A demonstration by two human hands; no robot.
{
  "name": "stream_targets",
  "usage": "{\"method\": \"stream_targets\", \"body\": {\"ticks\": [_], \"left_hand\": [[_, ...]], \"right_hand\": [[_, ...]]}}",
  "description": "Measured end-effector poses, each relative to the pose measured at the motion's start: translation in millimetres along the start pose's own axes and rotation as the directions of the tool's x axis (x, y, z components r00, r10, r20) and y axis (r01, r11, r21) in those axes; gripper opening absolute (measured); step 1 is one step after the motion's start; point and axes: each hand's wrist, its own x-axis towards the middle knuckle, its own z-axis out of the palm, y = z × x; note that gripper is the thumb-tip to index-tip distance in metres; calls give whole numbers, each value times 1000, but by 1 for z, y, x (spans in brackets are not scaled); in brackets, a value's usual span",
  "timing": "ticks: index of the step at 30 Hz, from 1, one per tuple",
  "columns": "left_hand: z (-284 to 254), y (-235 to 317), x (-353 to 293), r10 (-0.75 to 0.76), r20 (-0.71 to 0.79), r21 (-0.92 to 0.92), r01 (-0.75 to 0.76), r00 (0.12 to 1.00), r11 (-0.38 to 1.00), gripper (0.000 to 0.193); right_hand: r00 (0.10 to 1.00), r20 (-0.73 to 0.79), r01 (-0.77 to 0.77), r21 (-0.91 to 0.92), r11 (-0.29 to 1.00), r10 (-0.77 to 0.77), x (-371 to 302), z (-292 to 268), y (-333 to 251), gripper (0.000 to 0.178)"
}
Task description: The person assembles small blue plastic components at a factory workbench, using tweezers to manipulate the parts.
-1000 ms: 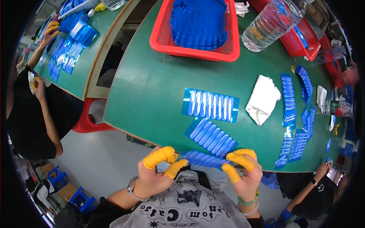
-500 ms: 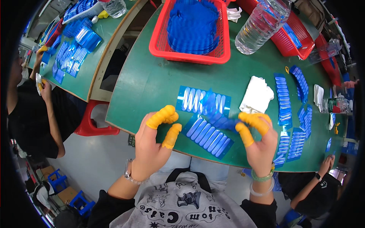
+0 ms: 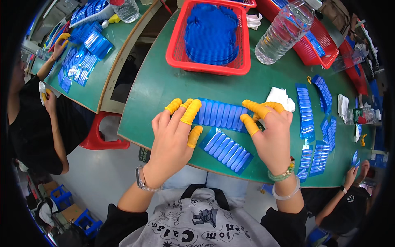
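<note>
While the blue ribbed sheet (image 3: 220,114) lies between both hands on the green table (image 3: 152,90), the left hand (image 3: 170,131) has its yellow-capped fingers spread, forefinger at the left end, thumb apart! The right hand's (image 3: 272,138) thumb and forefinger part slightly at the other; pinching, I can't tell.

Bright, whitish light falls evenly on the smooth green tabletop (image 3: 150,88), leaving a faint, soft shadow beneath the rectangular red plastic basket (image 3: 207,71). White glare streaks the glossy blue plastic sheets (image 3: 85,64) far left. The ribbed translucent blue sheet (image 3: 220,115) near centre looks fairly crisp; towards the black fisheye rim, edges bow and detail softens.
</note>
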Motion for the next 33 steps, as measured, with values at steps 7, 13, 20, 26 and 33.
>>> {"method": "stream_targets", "body": {"ticks": [7, 13, 20, 26, 33], "left_hand": [[-3, 6, -2, -153, -32, -438, 124, 988, 890, 59], [6, 39, 7, -35, -147, -653, -71, 988, 754, 56], [18, 112, 26, 305, 45, -616, -214, 951, 758, 51], [24, 123, 21, 319, 32, -536, -253, 947, 806, 52], [14, 99, 0, 102, 43, -589, -57, 994, 806, 36]], "right_hand": [[993, -104, 54, 32, 998, -50, -9, -13, 0, 27], [951, -177, -214, 212, 953, 253, -74, -32, 13, 29], [792, -347, -507, 84, 858, 502, -146, -61, 27, 31], [775, -401, -584, -162, 795, 488, -166, -59, 36, 36], [794, -378, -567, -180, 804, 476, -161, -59, 38, 41]]}}
